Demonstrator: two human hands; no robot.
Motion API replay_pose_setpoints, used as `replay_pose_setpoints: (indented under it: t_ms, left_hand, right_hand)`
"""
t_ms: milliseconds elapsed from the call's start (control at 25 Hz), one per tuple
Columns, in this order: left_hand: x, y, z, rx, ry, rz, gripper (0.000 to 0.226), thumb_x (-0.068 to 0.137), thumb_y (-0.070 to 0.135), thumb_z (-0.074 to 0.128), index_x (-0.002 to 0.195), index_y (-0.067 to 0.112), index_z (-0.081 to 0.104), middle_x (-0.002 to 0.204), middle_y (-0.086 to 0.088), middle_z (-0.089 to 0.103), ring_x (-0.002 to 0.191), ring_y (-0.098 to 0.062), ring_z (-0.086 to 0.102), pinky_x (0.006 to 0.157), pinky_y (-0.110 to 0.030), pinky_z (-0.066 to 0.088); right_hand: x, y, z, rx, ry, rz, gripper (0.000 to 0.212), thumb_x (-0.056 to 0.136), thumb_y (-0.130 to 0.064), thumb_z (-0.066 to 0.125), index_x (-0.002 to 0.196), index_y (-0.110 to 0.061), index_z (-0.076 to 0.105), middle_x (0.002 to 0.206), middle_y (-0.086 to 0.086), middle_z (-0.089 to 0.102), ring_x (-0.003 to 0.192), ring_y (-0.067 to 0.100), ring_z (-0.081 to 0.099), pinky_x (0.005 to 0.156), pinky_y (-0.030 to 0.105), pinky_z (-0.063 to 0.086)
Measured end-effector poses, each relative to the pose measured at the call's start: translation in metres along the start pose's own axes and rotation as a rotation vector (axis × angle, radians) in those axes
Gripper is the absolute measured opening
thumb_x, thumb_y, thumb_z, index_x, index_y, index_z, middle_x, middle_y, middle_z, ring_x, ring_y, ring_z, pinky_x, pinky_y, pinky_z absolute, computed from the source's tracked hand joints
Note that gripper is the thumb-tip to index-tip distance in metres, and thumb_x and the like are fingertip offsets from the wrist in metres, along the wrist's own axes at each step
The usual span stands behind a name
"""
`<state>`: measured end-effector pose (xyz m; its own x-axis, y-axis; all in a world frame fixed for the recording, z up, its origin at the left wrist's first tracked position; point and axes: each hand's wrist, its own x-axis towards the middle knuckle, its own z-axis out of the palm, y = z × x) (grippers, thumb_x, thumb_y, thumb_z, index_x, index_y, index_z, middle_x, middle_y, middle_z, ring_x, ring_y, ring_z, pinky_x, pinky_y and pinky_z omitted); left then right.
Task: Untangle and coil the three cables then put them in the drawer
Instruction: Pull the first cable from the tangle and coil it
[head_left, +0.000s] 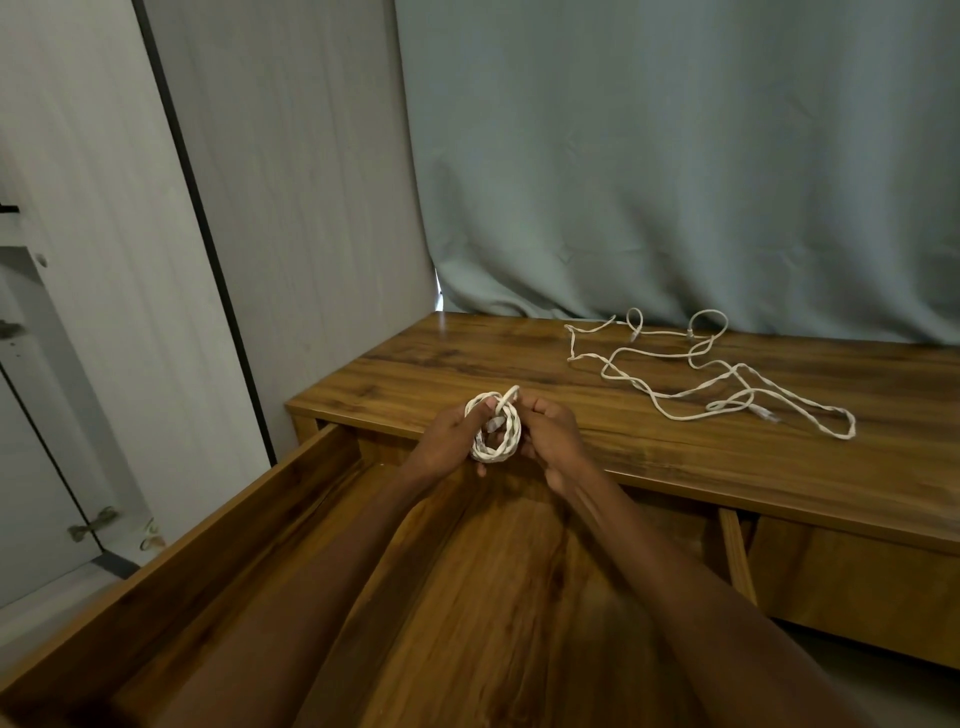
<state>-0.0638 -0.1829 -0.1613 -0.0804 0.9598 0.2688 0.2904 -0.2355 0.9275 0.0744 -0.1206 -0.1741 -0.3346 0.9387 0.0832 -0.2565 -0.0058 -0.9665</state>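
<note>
A white cable wound into a small coil (500, 434) is held between both hands above the back of the open wooden drawer (249, 525). My left hand (449, 439) grips the coil's left side. My right hand (553, 436) pinches a loop of the cable's end at the coil's top. Loose white cables (711, 374) lie tangled together on the wooden tabletop (467, 364) to the right, apart from my hands. How many cables are in that tangle I cannot tell.
A grey-green curtain (675, 182) hangs behind the table. A pale cabinet panel (291, 208) with a dark edge stands on the left. A second, closed drawer front (852, 587) sits under the tabletop at right.
</note>
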Motion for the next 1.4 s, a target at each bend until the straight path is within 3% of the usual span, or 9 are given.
replay_pose_setpoints:
  t_ms: [200, 400, 520, 680, 760, 880, 1040, 1200, 1400]
  left_hand:
    - [0.0, -0.007, 0.001, 0.115, 0.118, 0.076, 0.044, 0.103, 0.045, 0.046, 0.09, 0.011, 0.07, 0.07, -0.008, 0.071, 0.055, -0.023, 0.064, 0.046, -0.032, 0.052]
    - [0.001, -0.008, -0.004, 0.113, 0.159, 0.094, 0.043, 0.105, 0.041, 0.045, 0.094, 0.006, 0.068, 0.07, -0.008, 0.072, 0.049, -0.02, 0.064, 0.044, -0.03, 0.051]
    - [0.002, -0.007, -0.003, 0.102, 0.154, 0.074, 0.04, 0.105, 0.039, 0.045, 0.096, 0.008, 0.069, 0.069, -0.006, 0.072, 0.048, -0.02, 0.064, 0.045, -0.03, 0.051]
    - [0.0, -0.009, -0.002, 0.059, 0.121, 0.065, 0.037, 0.106, 0.036, 0.043, 0.098, 0.01, 0.069, 0.073, -0.006, 0.073, 0.053, -0.019, 0.066, 0.048, -0.03, 0.054]
    - [-0.001, -0.009, -0.001, 0.064, 0.106, 0.056, 0.038, 0.105, 0.037, 0.043, 0.098, 0.01, 0.069, 0.077, -0.007, 0.075, 0.054, -0.02, 0.067, 0.049, -0.03, 0.055]
    - [0.0, -0.012, -0.002, 0.126, 0.124, 0.027, 0.043, 0.105, 0.043, 0.043, 0.1, 0.009, 0.069, 0.078, -0.008, 0.076, 0.052, -0.023, 0.067, 0.051, -0.031, 0.053]
    - [0.002, -0.02, -0.012, 0.151, 0.183, -0.045, 0.043, 0.103, 0.044, 0.048, 0.095, 0.009, 0.07, 0.077, -0.01, 0.076, 0.057, -0.033, 0.068, 0.057, -0.039, 0.054]
    - [-0.002, -0.018, -0.013, 0.123, 0.134, -0.049, 0.043, 0.101, 0.046, 0.05, 0.097, 0.01, 0.071, 0.079, -0.014, 0.075, 0.064, -0.043, 0.068, 0.055, -0.038, 0.054]
    - [-0.013, -0.009, 0.004, 0.058, -0.098, 0.064, 0.034, 0.104, 0.039, 0.047, 0.109, 0.012, 0.068, 0.088, -0.009, 0.075, 0.066, -0.03, 0.068, 0.062, -0.041, 0.056]
  right_hand:
    - [-0.011, -0.011, 0.002, 0.054, -0.107, 0.051, 0.027, 0.097, -0.013, 0.049, 0.11, -0.012, 0.072, 0.093, 0.008, 0.075, 0.083, 0.02, 0.069, 0.075, 0.034, 0.056]
    - [-0.015, -0.003, 0.016, 0.029, -0.307, -0.097, 0.062, 0.082, 0.014, 0.057, 0.138, -0.011, 0.054, 0.095, 0.015, 0.071, 0.076, 0.034, 0.068, 0.059, 0.042, 0.058]
    - [-0.018, 0.0, 0.016, 0.016, -0.256, -0.192, 0.046, 0.093, 0.005, 0.064, 0.136, -0.01, 0.057, 0.102, 0.016, 0.072, 0.076, 0.028, 0.071, 0.056, 0.037, 0.06]
    - [-0.017, 0.006, 0.009, -0.467, -0.028, -0.448, 0.038, 0.101, -0.029, 0.059, 0.139, -0.024, 0.06, 0.115, -0.007, 0.073, 0.096, 0.001, 0.07, 0.078, 0.024, 0.054]
    - [-0.016, 0.012, 0.002, -0.814, 0.108, -0.651, 0.04, 0.102, -0.046, 0.05, 0.136, -0.029, 0.063, 0.128, -0.008, 0.067, 0.111, 0.005, 0.065, 0.083, 0.025, 0.051]
    - [-0.014, 0.012, -0.002, -1.012, 0.194, -0.866, 0.044, 0.103, -0.043, 0.041, 0.129, -0.02, 0.068, 0.141, -0.004, 0.059, 0.116, 0.009, 0.061, 0.08, 0.023, 0.048]
    - [-0.022, 0.005, 0.008, -1.09, 0.348, -0.896, 0.049, 0.103, -0.047, 0.029, 0.108, -0.013, 0.065, 0.081, 0.002, 0.071, 0.065, 0.022, 0.067, 0.055, 0.026, 0.036]
    - [-0.021, -0.003, 0.004, -0.859, 0.345, -0.758, 0.038, 0.107, -0.044, 0.036, 0.109, -0.018, 0.064, 0.07, -0.003, 0.065, 0.059, 0.018, 0.062, 0.053, 0.032, 0.044]
    - [-0.002, -0.017, -0.007, -0.311, 0.415, -0.458, 0.028, 0.103, -0.048, 0.044, 0.094, -0.033, 0.066, 0.078, 0.0, 0.068, 0.074, 0.025, 0.071, 0.071, 0.051, 0.06]
